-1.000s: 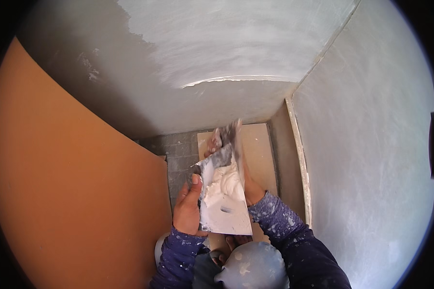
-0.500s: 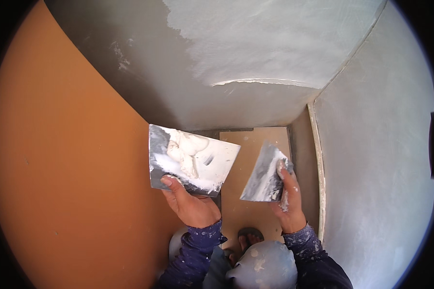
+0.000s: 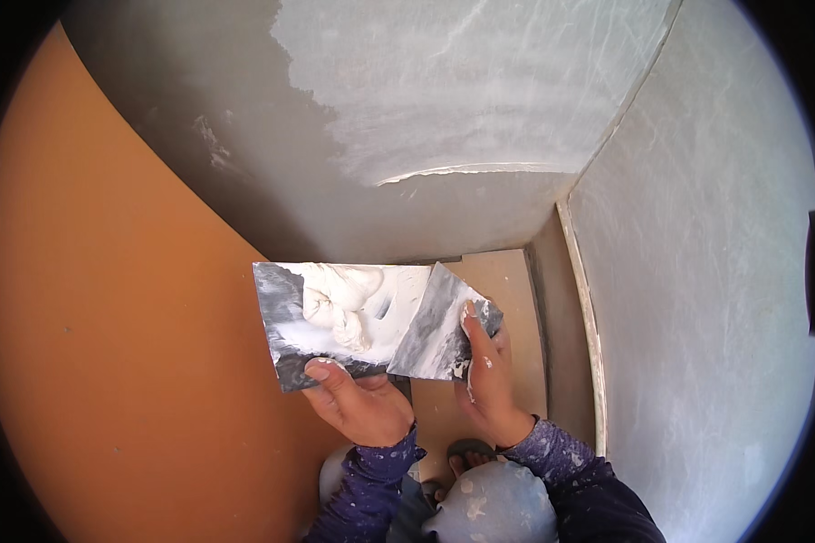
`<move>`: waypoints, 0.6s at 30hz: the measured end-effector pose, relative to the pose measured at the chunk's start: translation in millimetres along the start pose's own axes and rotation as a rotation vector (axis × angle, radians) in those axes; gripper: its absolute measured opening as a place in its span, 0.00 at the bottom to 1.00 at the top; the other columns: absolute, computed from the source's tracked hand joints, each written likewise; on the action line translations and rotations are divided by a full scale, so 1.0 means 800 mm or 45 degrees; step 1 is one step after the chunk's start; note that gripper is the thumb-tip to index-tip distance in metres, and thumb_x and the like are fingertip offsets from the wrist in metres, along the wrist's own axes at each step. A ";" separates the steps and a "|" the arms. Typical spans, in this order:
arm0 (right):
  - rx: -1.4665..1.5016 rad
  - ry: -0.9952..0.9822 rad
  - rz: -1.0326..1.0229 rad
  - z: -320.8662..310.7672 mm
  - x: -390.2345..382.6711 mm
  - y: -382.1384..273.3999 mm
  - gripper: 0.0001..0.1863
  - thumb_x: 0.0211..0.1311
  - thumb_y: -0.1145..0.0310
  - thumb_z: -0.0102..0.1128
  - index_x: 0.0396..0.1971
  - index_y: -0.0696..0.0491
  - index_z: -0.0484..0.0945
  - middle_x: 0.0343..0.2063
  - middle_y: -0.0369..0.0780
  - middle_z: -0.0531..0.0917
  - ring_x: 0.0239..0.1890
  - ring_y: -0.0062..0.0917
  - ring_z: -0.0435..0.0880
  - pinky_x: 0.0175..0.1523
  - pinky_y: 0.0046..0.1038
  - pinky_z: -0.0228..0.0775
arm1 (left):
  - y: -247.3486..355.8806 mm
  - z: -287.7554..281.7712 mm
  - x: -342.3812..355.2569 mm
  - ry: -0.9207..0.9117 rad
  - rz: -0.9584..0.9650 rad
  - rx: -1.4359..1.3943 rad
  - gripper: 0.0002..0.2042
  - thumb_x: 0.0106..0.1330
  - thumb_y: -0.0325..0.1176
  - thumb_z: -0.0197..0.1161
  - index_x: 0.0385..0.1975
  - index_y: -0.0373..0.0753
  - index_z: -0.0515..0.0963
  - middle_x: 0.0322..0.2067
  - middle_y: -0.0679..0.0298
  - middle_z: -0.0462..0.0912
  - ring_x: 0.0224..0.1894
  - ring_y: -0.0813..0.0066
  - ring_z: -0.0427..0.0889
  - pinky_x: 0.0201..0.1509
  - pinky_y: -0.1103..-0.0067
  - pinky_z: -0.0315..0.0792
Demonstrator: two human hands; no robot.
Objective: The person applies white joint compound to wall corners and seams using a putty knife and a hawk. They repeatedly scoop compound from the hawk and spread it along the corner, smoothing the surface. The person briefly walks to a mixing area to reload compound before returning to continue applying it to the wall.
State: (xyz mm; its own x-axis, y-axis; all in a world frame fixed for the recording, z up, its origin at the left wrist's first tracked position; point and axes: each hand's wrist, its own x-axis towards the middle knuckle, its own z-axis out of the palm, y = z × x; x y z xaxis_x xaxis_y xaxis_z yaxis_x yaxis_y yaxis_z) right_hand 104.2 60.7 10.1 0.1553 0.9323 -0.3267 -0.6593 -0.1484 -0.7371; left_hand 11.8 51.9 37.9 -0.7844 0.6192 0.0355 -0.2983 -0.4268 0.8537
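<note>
My left hand (image 3: 358, 407) grips a wide flat metal plate (image 3: 279, 326) by its near edge, thumb on top. A thick lump of white paste (image 3: 337, 306) sits on the plate, with smears around it. My right hand (image 3: 491, 385) is closed on a smaller scraper blade (image 3: 426, 330), streaked grey and white, which overlaps the plate's right end. Whether the blade is touching the plate is hard to tell. White paste spots my right thumb and fingers.
An orange panel (image 3: 136, 362) fills the left. Ahead is a grey wall (image 3: 444, 100) with a lighter coated patch and a ridge. A pale wall (image 3: 697, 271) stands at the right beside a narrow trim (image 3: 589, 335). Below me are a beige board (image 3: 507, 281) and my feet.
The plate and blade came apart half a second ago from a raised, overlapping pose. Now my right hand has brought the blade leftward over the plate, which sits slightly lower and further left.
</note>
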 end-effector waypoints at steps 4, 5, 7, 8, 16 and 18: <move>0.087 -0.064 0.010 0.003 0.001 -0.004 0.15 0.67 0.65 0.57 0.49 0.56 0.72 0.41 0.35 0.79 0.41 0.16 0.79 0.45 0.22 0.72 | -0.013 -0.010 -0.002 0.066 0.050 0.111 0.24 0.73 0.50 0.49 0.54 0.32 0.67 0.50 0.57 0.74 0.42 0.79 0.79 0.27 0.93 0.70; 0.008 -0.038 0.022 0.003 0.001 -0.006 0.15 0.67 0.65 0.57 0.49 0.55 0.72 0.40 0.35 0.79 0.41 0.16 0.79 0.45 0.21 0.72 | -0.017 -0.016 -0.003 0.089 0.055 0.161 0.24 0.73 0.50 0.49 0.52 0.31 0.67 0.48 0.57 0.75 0.41 0.79 0.79 0.27 0.93 0.70; -0.092 -0.046 0.042 0.000 0.001 -0.013 0.15 0.67 0.64 0.57 0.50 0.54 0.72 0.40 0.34 0.80 0.41 0.17 0.80 0.44 0.21 0.72 | -0.027 -0.030 -0.008 -0.015 0.105 0.259 0.23 0.73 0.50 0.49 0.48 0.31 0.69 0.43 0.58 0.77 0.39 0.79 0.79 0.28 0.91 0.70; -0.005 -0.083 0.167 -0.002 0.002 -0.018 0.15 0.67 0.64 0.57 0.50 0.54 0.72 0.39 0.34 0.80 0.41 0.17 0.81 0.44 0.21 0.72 | -0.034 -0.038 -0.007 -0.079 0.164 0.316 0.23 0.73 0.49 0.48 0.46 0.30 0.71 0.40 0.58 0.78 0.38 0.77 0.79 0.29 0.89 0.70; -0.168 -0.094 0.521 -0.008 0.029 -0.045 0.11 0.67 0.64 0.54 0.45 0.52 0.76 0.36 0.32 0.82 0.37 0.15 0.83 0.38 0.22 0.73 | -0.078 -0.066 0.008 -0.706 0.603 0.372 0.21 0.74 0.40 0.46 0.53 0.24 0.71 0.46 0.39 0.80 0.48 0.54 0.82 0.51 0.70 0.74; -0.145 -0.176 0.483 -0.006 0.029 -0.045 0.11 0.66 0.63 0.55 0.44 0.52 0.76 0.35 0.32 0.82 0.35 0.15 0.83 0.35 0.22 0.71 | -0.081 -0.066 0.009 -0.768 0.621 0.276 0.21 0.74 0.38 0.46 0.56 0.26 0.69 0.49 0.38 0.78 0.51 0.54 0.80 0.55 0.69 0.72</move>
State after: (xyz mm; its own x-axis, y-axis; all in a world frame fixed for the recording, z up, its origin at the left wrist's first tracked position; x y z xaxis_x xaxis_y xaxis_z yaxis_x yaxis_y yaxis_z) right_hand 135.2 86.3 26.6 -0.1883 0.8388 -0.5109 -0.5637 -0.5183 -0.6431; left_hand -3.4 49.3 -44.3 -0.3521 0.6719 0.6516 0.1624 -0.6418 0.7495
